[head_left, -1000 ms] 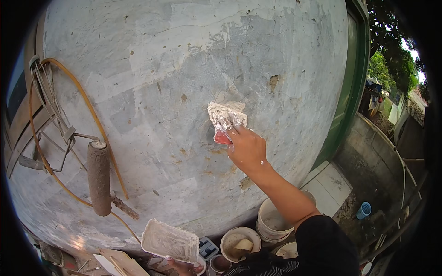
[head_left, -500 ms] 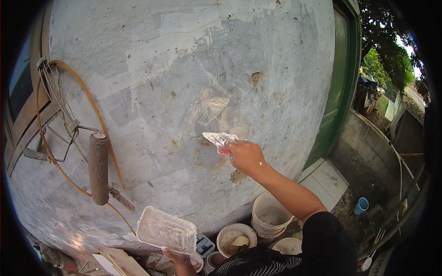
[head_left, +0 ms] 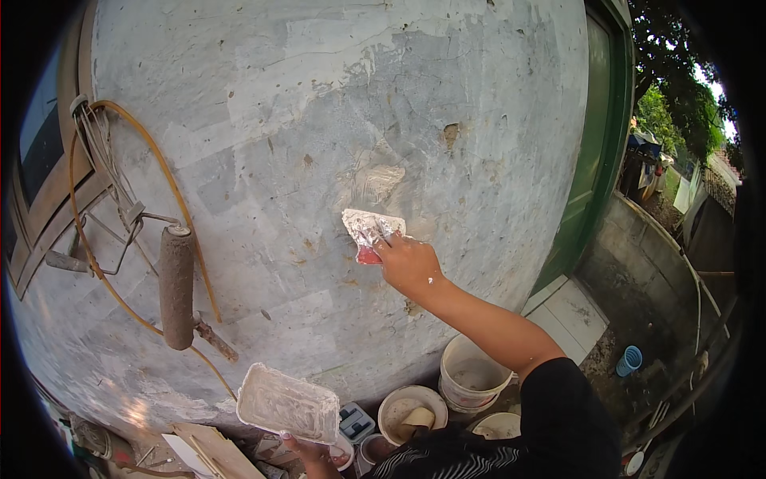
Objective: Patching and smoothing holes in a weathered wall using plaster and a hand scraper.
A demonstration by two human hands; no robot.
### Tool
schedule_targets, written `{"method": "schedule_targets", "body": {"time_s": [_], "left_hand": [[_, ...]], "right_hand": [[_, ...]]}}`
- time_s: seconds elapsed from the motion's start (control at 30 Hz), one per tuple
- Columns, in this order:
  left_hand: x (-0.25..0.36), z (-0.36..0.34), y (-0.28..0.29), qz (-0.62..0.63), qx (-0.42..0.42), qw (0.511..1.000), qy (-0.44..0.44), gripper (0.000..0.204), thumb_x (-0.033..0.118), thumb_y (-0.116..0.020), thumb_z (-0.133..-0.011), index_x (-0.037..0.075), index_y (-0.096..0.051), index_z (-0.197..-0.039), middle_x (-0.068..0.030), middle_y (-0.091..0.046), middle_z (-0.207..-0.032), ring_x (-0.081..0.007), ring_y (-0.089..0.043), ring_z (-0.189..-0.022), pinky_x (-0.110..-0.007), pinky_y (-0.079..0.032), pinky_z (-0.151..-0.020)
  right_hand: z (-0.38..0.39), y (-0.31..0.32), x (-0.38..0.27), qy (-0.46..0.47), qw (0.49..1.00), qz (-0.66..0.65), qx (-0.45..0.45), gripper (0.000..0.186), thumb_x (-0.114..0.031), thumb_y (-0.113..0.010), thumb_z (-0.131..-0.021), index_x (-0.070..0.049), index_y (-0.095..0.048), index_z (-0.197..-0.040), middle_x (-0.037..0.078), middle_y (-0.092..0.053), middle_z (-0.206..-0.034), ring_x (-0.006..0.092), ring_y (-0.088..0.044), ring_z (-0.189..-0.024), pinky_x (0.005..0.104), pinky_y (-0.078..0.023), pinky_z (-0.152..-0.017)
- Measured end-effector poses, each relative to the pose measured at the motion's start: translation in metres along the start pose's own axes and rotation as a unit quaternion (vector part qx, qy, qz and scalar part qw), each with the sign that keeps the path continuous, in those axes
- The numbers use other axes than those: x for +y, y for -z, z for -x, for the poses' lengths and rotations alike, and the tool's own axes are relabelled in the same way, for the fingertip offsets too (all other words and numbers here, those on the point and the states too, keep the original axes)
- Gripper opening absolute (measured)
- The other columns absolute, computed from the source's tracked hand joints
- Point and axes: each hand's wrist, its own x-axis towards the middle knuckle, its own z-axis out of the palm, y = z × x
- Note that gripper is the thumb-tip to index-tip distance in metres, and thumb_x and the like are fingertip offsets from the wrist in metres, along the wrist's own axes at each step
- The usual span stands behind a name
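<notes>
My right hand point(head_left: 408, 263) grips a putty knife point(head_left: 372, 228) with a red part by the fingers and a wide blade smeared with white putty. The blade lies at the grey wall point(head_left: 263, 199), just below a patch of fresh putty point(head_left: 377, 184). Low in front of me, my left hand point(head_left: 307, 449) holds a shallow rectangular tray point(head_left: 287, 405) by its near edge. White putty coats the tray's inside. Most of the left fingers are hidden beneath it.
A paint roller point(head_left: 176, 287) and a looped orange hose point(head_left: 152, 152) hang at the left by a window frame point(head_left: 60, 172). Buckets point(head_left: 471, 375) stand along the wall's foot, near a bowl point(head_left: 411, 399). Boards point(head_left: 211, 451) lie lower left. A green door point(head_left: 586, 168) is at right.
My right hand has moved slightly left and up, turning the putty knife so its blade shows broader against the wall. The left hand and tray stay nearly in place.
</notes>
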Motion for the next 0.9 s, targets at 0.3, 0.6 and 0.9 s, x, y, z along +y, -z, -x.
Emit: {"method": "schedule_targets", "body": {"time_s": [0.3, 0.6, 0.9], "left_hand": [[-0.001, 0.001, -0.017, 0.028, -0.023, 0.999, 0.001, 0.1, 0.063, -0.059, -0.072, 0.006, -0.019, -0.143, -0.0153, -0.035, -0.137, -0.0346, -0.045, -0.118, -0.047, -0.044, -0.094], [0.002, 0.0, -0.005, -0.006, 0.003, 1.0, -0.013, 0.103, 0.068, -0.057, -0.07, 0.003, -0.021, -0.142, -0.0155, -0.035, -0.137, -0.0332, -0.043, -0.119, -0.046, -0.042, -0.094], [-0.005, -0.004, -0.006, 0.02, -0.056, 0.998, -0.001, 0.09, 0.06, -0.056, -0.076, 0.006, -0.024, -0.142, -0.0144, -0.038, -0.136, -0.0341, -0.046, -0.118, -0.048, -0.044, -0.094]], "right_hand": [[-0.003, 0.01, 0.011, 0.003, 0.984, -0.177, 0.029, 0.014, -0.012, -0.056, -0.081, -0.005, -0.062, -0.091, 0.012, -0.066, -0.08, 0.0327, -0.062, -0.068, 0.0414, -0.05, -0.057], [-0.049, 0.037, 0.087, -0.169, 0.963, -0.055, 0.203, 0.021, -0.016, -0.055, -0.084, -0.004, -0.064, -0.098, 0.019, -0.065, -0.072, 0.037, -0.063, -0.066, 0.045, -0.05, -0.059], [-0.03, 0.059, 0.093, -0.131, 0.973, -0.113, 0.155, 0.025, -0.015, -0.058, -0.08, -0.001, -0.064, -0.1, 0.019, -0.065, -0.083, 0.036, -0.063, -0.074, 0.0425, -0.05, -0.064]]}}
